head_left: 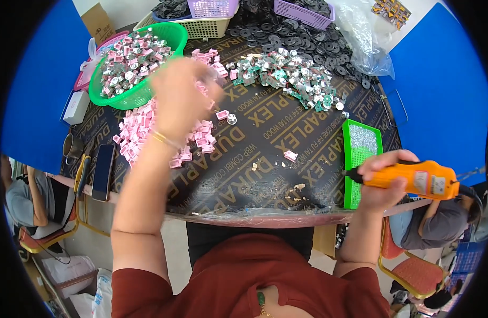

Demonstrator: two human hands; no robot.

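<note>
My right hand [384, 183] is closed around an orange electric screwdriver [419, 178] with a black nose. The screwdriver lies sideways over a green tray [346, 196] holding many small silvery screws [364, 138]. My left hand [180, 87] is smeared by motion above the pink plastic parts [140, 127], close to the green basket; whether its fingers hold anything is hidden. Right of that hand lies a pink part [222, 114] touching a silver round-topped piece [232, 119]. A single pink part [290, 155] sits on the dark table [249, 169].
A green basket [181, 40] of assembled pieces stands at the far left. Silver-and-green pieces [286, 74] and black discs [307, 42] are heaped at the back. A phone [103, 172] and a metal cup [72, 147] lie by the left edge. People sit on both sides.
</note>
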